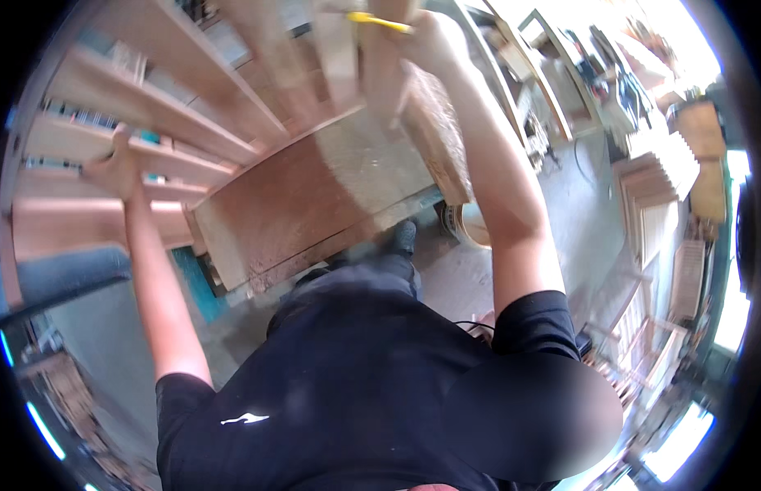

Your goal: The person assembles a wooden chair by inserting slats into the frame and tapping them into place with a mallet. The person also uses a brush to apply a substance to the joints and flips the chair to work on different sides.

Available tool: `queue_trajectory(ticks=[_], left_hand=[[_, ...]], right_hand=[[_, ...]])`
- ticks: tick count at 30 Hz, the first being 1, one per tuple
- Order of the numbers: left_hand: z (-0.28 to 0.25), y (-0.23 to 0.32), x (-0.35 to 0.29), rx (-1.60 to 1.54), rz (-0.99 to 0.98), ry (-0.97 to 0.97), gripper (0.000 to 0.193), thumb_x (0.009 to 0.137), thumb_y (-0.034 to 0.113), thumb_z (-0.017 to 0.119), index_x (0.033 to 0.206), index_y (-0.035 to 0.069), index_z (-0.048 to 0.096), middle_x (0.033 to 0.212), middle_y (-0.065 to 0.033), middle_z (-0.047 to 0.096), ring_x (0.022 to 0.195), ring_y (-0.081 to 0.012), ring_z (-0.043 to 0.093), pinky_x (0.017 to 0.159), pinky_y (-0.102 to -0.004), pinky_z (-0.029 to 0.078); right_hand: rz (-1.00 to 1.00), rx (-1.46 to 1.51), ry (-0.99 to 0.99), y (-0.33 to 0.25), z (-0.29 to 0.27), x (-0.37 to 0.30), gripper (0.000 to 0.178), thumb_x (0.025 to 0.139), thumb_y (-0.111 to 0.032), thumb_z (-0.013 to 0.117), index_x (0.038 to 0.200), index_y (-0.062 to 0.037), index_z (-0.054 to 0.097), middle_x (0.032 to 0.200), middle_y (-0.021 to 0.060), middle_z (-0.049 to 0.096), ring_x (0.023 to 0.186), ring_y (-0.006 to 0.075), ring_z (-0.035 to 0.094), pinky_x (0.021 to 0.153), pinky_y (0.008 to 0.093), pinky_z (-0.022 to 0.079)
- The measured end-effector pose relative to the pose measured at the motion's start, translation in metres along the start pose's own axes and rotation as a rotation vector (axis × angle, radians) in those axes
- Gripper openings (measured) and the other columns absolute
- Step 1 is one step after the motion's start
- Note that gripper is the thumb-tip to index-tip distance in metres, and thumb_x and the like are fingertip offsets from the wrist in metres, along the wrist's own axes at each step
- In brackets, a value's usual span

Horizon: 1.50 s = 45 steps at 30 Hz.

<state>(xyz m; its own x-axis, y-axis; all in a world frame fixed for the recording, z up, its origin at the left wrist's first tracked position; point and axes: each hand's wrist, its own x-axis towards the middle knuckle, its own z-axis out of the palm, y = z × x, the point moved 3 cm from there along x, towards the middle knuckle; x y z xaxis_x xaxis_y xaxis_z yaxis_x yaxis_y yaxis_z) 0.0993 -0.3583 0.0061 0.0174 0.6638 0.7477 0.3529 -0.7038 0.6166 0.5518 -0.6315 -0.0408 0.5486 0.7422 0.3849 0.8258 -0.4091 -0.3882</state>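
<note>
A slatted wooden frame (180, 100) lies across a wooden workbench (282, 196) in front of me. At its left side my left hand (114, 169) is closed round one of the slats, thumb up; the far side of the grip is hidden. My right hand (434, 42) reaches to the far end and is blurred. From its closed fingers a slim yellow tool (379, 22) sticks out to the left; its working end and kind cannot be made out. Below that hand, a thick rough-edged board (438, 135) runs along the bench's right side.
A round bucket (470, 225) stands on the floor by the bench's right corner. Stacked wooden parts (659, 184) and more frames (634, 315) line the right. An upright wooden frame (552, 61) stands at the far right. A dark padded edge (69, 274) is near the left.
</note>
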Motion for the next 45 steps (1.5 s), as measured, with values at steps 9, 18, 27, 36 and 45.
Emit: queue_trajectory(ticks=[9,18,27,36,45], left_hand=[[0.001,-0.029,0.007,0.005,-0.186,0.022,0.034,0.071,0.01,0.082,0.086,-0.017,0.069,0.087,-0.0177,0.071,0.071,-0.0218,0.066,0.065,-0.0348,0.056],[0.011,-0.007,0.007,-0.068,-0.031,-0.038,0.032,0.072,0.012,0.085,0.092,-0.008,0.072,0.092,-0.0111,0.071,0.08,-0.0189,0.065,0.075,-0.0337,0.054],[-0.017,-0.004,-0.002,0.088,-0.179,-0.31,0.031,0.08,0.019,0.083,0.09,0.0,0.06,0.072,-0.0025,0.062,0.063,-0.0109,0.059,0.055,-0.0281,0.048],[-0.023,-0.013,0.0,0.317,0.106,-0.188,0.059,0.081,0.027,0.085,0.111,-0.009,0.049,0.087,-0.0171,0.067,0.082,-0.0242,0.068,0.069,-0.0377,0.054],[-0.02,-0.029,0.001,0.042,-0.033,-0.337,0.062,0.08,0.024,0.087,0.11,-0.006,0.043,0.09,-0.0192,0.07,0.085,-0.0225,0.07,0.072,-0.038,0.057]], right_hand=[[-0.077,0.019,-0.041,-0.003,-0.007,-0.002,0.033,0.077,-0.04,0.07,0.08,-0.0081,0.076,0.077,0.0163,0.072,0.076,0.0328,0.072,0.073,0.0427,0.058],[-0.052,0.001,0.0,0.029,0.008,-0.001,0.046,0.083,-0.051,0.07,0.083,-0.0056,0.076,0.073,0.0208,0.069,0.073,0.0384,0.07,0.067,0.0457,0.056],[0.071,0.199,-0.047,0.049,0.029,0.009,0.049,0.091,-0.046,0.07,0.085,0.0033,0.072,0.06,0.0115,0.066,0.061,0.0187,0.068,0.06,0.036,0.052],[-0.014,0.351,0.05,0.064,0.04,0.014,0.036,0.093,-0.035,0.074,0.102,-0.0008,0.077,0.073,0.0084,0.071,0.069,0.0094,0.062,0.066,0.0316,0.05],[0.046,0.402,0.068,0.086,0.05,0.021,0.061,0.084,-0.053,0.08,0.076,0.0036,0.057,0.061,0.0026,0.049,0.054,0.01,0.042,0.047,0.0301,0.035]])
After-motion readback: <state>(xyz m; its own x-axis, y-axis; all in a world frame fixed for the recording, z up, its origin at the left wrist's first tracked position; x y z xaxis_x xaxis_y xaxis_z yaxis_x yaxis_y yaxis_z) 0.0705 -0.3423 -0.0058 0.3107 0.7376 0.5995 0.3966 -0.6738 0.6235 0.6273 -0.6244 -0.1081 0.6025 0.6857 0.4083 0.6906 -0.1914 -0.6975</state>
